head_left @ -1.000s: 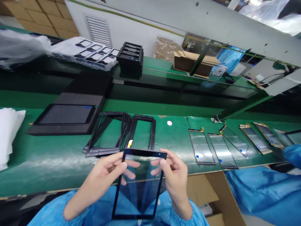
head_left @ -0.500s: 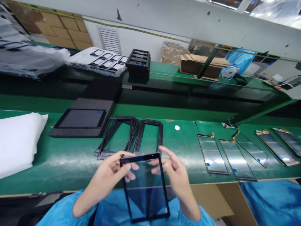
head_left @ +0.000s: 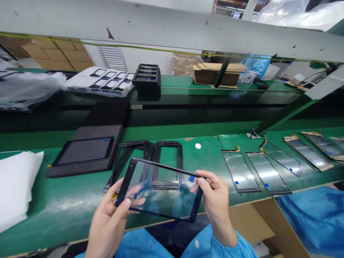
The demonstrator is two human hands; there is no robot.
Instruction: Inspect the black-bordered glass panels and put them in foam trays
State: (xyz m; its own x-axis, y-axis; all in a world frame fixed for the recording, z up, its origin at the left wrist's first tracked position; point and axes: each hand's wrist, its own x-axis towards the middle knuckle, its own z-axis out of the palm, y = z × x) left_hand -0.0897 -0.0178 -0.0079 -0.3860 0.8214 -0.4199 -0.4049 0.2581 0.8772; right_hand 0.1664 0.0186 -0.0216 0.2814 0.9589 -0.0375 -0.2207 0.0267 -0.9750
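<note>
A black-bordered clear glass panel (head_left: pixel 161 190) is held flat and sideways above the green bench edge. My left hand (head_left: pixel 110 218) grips its left short edge, thumb on top. My right hand (head_left: pixel 215 197) pinches its right short edge near a small blue tab. Just beyond the panel lies a fanned stack of black frames (head_left: pixel 150 157) on the green bench (head_left: pixel 67 200).
A dark tablet on a black tray (head_left: pixel 86 152) sits left, white sheets (head_left: pixel 16 186) at far left. Several glass panels with blue tabs (head_left: pixel 255 172) lie to the right. Black trays (head_left: pixel 146 77), cardboard (head_left: pixel 217 73) stand on the back shelf. Another person's blue sleeve (head_left: pixel 317 215) is at right.
The panel has turned from upright lengthwise to sideways and flat. My hands shifted from its top corners to its two short ends. The view has tilted up slightly.
</note>
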